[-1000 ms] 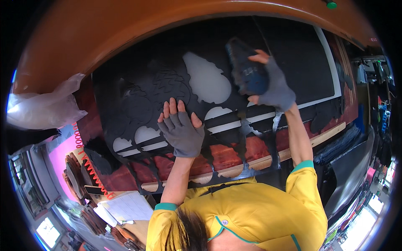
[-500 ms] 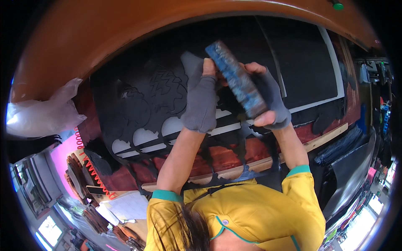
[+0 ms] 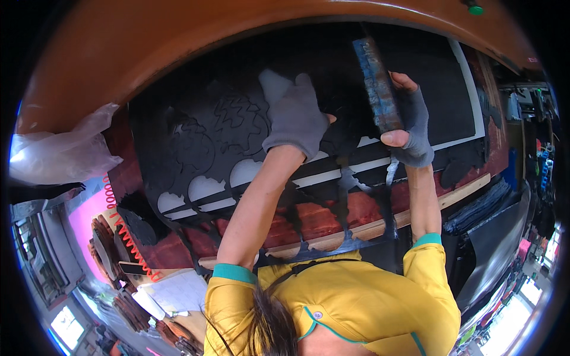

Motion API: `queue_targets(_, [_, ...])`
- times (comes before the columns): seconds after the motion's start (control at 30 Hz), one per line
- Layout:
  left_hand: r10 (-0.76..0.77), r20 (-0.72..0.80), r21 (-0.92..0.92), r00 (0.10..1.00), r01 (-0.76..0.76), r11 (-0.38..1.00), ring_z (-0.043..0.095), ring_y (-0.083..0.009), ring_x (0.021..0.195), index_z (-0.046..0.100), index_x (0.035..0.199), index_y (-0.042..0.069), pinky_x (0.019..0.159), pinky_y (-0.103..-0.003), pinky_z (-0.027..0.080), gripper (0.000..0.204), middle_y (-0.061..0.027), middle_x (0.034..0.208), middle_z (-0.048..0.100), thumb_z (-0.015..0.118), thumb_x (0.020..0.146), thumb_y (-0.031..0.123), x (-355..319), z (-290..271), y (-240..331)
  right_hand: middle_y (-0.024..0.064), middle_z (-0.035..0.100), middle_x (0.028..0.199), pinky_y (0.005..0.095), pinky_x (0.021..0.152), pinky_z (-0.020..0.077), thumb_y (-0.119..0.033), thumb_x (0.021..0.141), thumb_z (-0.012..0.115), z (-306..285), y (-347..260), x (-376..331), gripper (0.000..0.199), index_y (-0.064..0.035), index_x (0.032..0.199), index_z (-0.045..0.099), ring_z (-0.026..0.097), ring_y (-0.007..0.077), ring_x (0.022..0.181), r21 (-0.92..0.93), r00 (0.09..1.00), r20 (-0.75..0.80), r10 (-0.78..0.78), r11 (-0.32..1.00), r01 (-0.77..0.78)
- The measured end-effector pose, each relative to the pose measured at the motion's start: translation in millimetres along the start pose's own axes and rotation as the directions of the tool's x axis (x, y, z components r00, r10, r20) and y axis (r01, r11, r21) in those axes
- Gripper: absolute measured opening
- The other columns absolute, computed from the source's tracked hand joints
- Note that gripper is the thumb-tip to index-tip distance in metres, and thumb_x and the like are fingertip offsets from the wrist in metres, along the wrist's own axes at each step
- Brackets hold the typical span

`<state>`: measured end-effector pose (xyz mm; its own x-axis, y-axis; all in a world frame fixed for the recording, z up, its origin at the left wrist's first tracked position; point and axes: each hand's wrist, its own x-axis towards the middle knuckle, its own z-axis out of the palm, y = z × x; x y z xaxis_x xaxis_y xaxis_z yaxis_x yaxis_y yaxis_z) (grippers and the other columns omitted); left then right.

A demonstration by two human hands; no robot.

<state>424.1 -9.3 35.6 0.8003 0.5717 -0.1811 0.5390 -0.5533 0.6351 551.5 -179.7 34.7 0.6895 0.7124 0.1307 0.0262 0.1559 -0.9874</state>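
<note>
Both hands in grey knit fingerless gloves, fingertips bare. Left hand (image 3: 295, 121): glove covers back of hand to wrist, cuff edge loose. Right hand (image 3: 407, 127): same grey glove, thumb tip showing. Forearms bare below the gloves. Yellow short-sleeved shirt (image 3: 350, 302), teal bands at both sleeve hems, teal piping and small button near collar. Thin dark strap across upper chest. Dark hair at bottom centre.

A crumpled clear plastic bag (image 3: 56, 151) is seen at the left edge, beside the black sheet. White paper sheets (image 3: 175, 292), rectangular and faintly lined, are noted at lower left. Their markings cannot be made out. A small green indicator light (image 3: 473, 9) is observed at the top right. No screens are seen.
</note>
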Motion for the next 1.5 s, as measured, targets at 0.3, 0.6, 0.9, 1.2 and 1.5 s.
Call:
queue_targets(0.3, [-0.183, -0.205, -0.417, 0.961, 0.083, 0.905, 0.059, -0.0219, 0.090, 0.052, 0.125, 0.005, 0.078, -0.037, 0.049, 0.060, -0.0107, 0.099, 0.057, 0.083, 0.075, 0.016, -56.9, -77.4, -58.3, 0.0115, 0.048, 0.134, 0.0369, 0.099, 0.0475, -0.023, 0.050, 0.088, -14.2, -8.8, 0.1, 0.101, -0.0084, 0.140, 0.045, 0.053, 0.0268, 0.120, -0.285, 0.991, 0.105, -0.086, 0.952, 0.113])
queue_targets(0.6, [0.474, -0.372, 0.287, 0.798, -0.387, 0.876, 0.054, -0.0326, 0.122, 0.059, 0.122, 0.007, 0.101, -0.046, 0.041, 0.042, -0.0124, 0.128, 0.058, 0.073, 0.084, 0.020, -96.8, 27.2, -43.8, 0.0181, 0.044, 0.146, 0.0426, 0.107, 0.0415, -0.022, 0.060, 0.086, -2.1, 13.4, -6.4, 0.095, -0.0118, 0.144, 0.042, 0.045, 0.0366, 0.135, -0.742, 0.967, 0.227, -0.120, 0.622, 0.251])
queue_targets(0.9, [0.602, -0.362, 0.413, 0.711, -0.457, 0.788, 0.056, -0.0291, 0.123, 0.064, 0.116, 0.006, 0.095, -0.045, 0.042, 0.034, -0.0085, 0.128, 0.061, 0.068, 0.086, 0.022, -86.3, 72.7, -40.5, 0.0195, 0.054, 0.139, 0.0409, 0.100, 0.0488, -0.017, 0.061, 0.091, -12.8, 45.9, -26.4, 0.084, -0.0103, 0.134, 0.050, 0.057, 0.0362, 0.124, -0.708, 0.960, 0.103, -0.260, 0.659, 0.255])
queue_targets(1.2, [0.619, -0.383, 0.481, 0.685, -0.424, 0.767, 0.058, -0.0288, 0.119, 0.065, 0.115, 0.007, 0.096, -0.045, 0.042, 0.033, -0.0081, 0.125, 0.062, 0.066, 0.085, 0.021, -36.7, 59.6, -44.9, 0.0166, 0.056, 0.138, 0.0369, 0.101, 0.0478, -0.015, 0.061, 0.091, -5.5, 58.2, 21.4, 0.083, -0.0079, 0.134, 0.052, 0.058, 0.0293, 0.125, -0.633, 0.971, -0.003, -0.240, 0.752, 0.184])
queue_targets(1.5, [0.607, -0.537, 0.521, 0.586, -0.335, 0.785, 0.049, -0.0351, 0.128, 0.059, 0.123, 0.005, 0.103, -0.051, 0.037, 0.045, -0.0150, 0.135, 0.053, 0.066, 0.087, 0.031, 20.1, 16.0, -41.1, 0.0244, 0.051, 0.131, 0.0456, 0.102, 0.0427, -0.009, 0.074, 0.079, 35.4, 66.9, 55.3, 0.072, -0.0004, 0.136, 0.043, 0.051, 0.0426, 0.120, -0.767, 0.828, -0.030, -0.560, 0.544, 0.340])
